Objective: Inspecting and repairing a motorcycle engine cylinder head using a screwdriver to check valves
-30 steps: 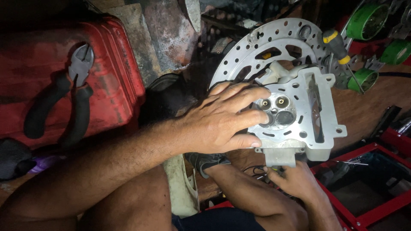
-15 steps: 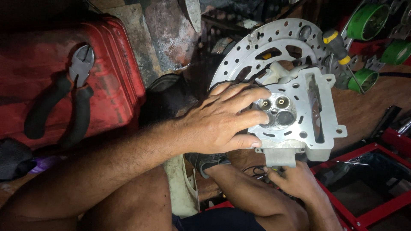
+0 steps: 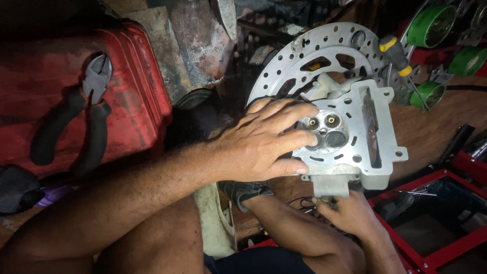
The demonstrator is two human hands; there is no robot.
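A grey metal cylinder head point(image 3: 373, 139) with round valve seats stands on edge in the middle right. My left hand point(image 3: 264, 144) lies flat across its face, fingers spread over the valve openings and thumb along the lower edge, holding it steady. My right hand point(image 3: 352, 215) reaches in from below. Its fingers are curled tight around something small just under the head's bottom flange; what it grips is hidden. Behind the head leans a drilled brake disc point(image 3: 309, 56).
A red case point(image 3: 137, 96) at left carries black-handled cutting pliers point(image 3: 76, 122). A yellow-and-black screwdriver point(image 3: 398, 58) lies by the disc, with green round parts point(image 3: 431, 25) at the top right. A red metal frame point(image 3: 446, 203) sits at lower right. My knee fills the bottom left.
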